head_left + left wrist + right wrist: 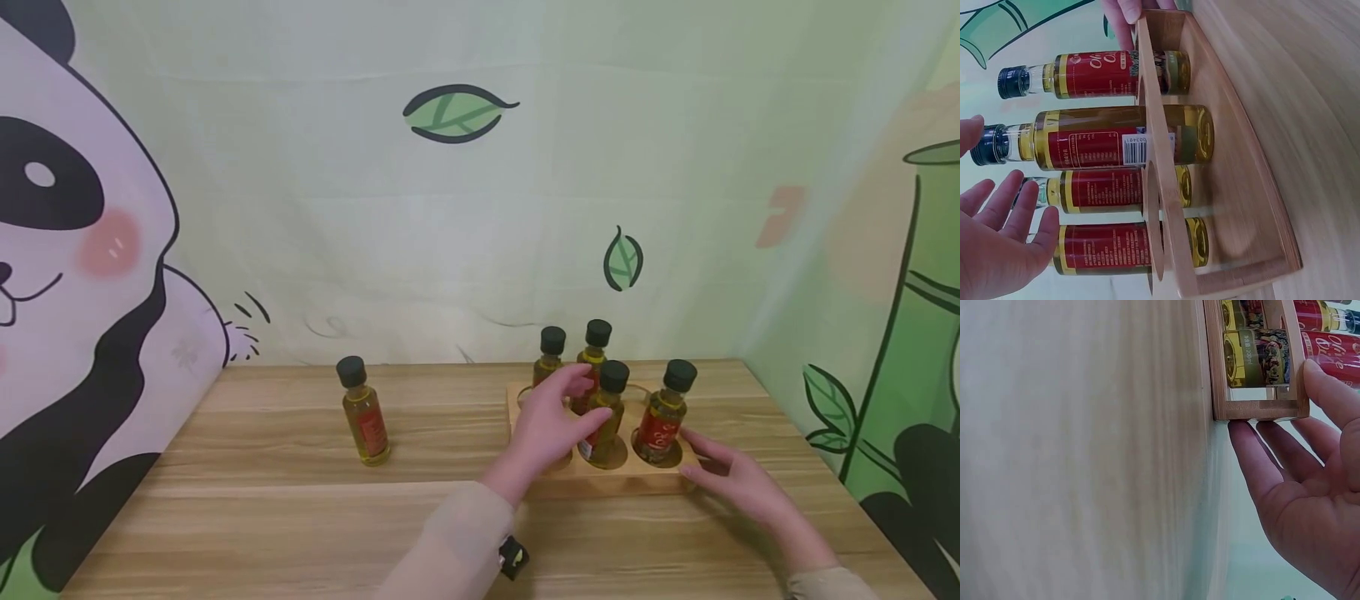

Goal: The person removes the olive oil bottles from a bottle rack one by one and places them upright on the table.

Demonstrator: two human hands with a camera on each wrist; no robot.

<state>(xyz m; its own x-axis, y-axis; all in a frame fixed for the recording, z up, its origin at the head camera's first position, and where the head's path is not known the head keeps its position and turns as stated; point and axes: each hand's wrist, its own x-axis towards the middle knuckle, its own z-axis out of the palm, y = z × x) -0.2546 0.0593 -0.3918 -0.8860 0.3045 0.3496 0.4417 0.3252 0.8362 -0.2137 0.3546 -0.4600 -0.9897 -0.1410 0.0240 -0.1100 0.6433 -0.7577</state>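
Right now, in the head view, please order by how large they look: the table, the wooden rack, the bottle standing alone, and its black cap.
1. Table
2. Wooden rack
3. Bottle standing alone
4. Black cap

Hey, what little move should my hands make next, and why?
I'd probably move the left hand toward the lone bottle. The left hand's fingers look spread rather than wrapped around the front-middle bottle, which already stands in the wooden rack. The back-right hole looks vacant, and the right hand grips the rack's end.
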